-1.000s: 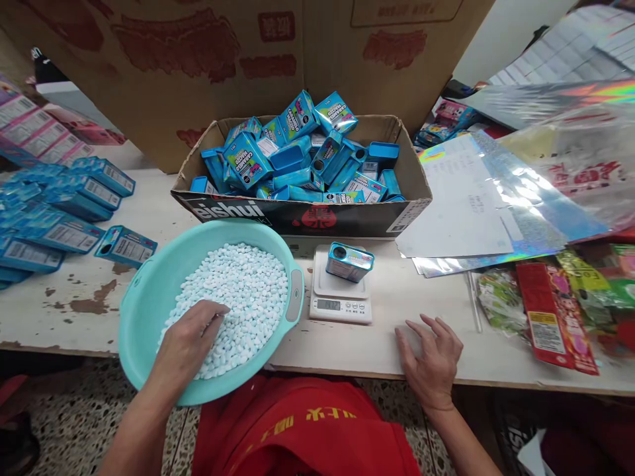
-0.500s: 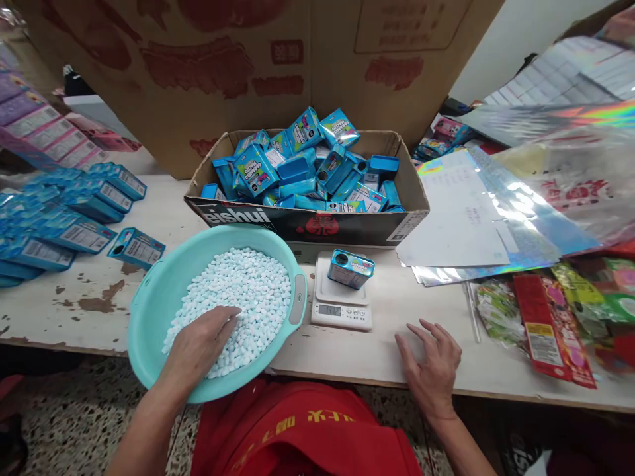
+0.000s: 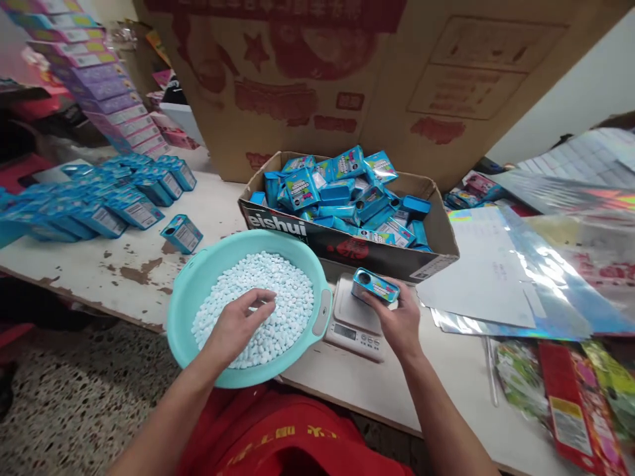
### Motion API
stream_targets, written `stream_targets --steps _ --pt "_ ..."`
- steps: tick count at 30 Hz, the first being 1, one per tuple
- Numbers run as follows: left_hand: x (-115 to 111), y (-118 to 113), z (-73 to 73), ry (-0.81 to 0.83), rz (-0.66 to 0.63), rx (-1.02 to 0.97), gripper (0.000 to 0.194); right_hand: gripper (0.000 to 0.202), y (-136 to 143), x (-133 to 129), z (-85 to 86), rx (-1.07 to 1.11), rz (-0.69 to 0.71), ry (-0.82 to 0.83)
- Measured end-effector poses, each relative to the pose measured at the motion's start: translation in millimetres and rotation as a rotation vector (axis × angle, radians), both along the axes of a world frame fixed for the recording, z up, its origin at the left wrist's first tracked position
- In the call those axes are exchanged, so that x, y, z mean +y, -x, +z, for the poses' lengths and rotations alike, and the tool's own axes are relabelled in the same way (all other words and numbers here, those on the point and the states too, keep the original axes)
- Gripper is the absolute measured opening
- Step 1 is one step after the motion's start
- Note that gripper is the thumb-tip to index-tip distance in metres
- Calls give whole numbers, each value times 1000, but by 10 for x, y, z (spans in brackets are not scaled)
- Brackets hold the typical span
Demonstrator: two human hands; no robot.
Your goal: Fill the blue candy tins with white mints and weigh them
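Right hand [image 3: 403, 322] clasped the tin [image 3: 381, 287] over the scale [image 3: 355, 312], seemingly a pick-up, though tin-to-scale contact was unclear; left hand [image 3: 237, 324], fingertips slightly apart, hung over the candies [image 3: 288, 327]; lifting called for a level grip

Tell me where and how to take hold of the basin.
I'd put the left hand on the left handle and the right hand on the right handle, each coming from its own outer side. The handles sit at opposite sides of the basin, which is wide and holds many pellets, so a one-sided grip would probably tip it.
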State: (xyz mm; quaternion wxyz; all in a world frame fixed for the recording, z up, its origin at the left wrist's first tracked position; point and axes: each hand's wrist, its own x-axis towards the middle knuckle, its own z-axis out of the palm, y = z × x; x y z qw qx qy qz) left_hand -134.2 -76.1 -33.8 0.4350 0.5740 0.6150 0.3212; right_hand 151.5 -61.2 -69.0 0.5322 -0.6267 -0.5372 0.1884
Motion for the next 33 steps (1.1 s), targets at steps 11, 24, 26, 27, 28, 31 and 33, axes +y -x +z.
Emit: stream_targets --steps 11,24,26,27,28,31,33 --pt "176 -514 205 423 503 -1242 40 22 710 216 519 -645 410 -363" --pt "138 -407 185 306 402 -1164 17 27 707 179 480 -367 325 -275" --pt "103 -333 170 234 287 -973 20 34 583 134 430 -219 237 -223" --pt "79 -280 152 164 206 -803 21 38 504 110 388 -127 178 -187" --pt "51 -221 126 66 126 -585 22 41 418 86 335 -36 121 -148" --pt "-42 -67 0 -280 -13 169 25 45 169 25 126 156 -3 -39" --pt "-103 -33 -103 -438 -88 495 28 46 57 4 -18 229 -34 13"
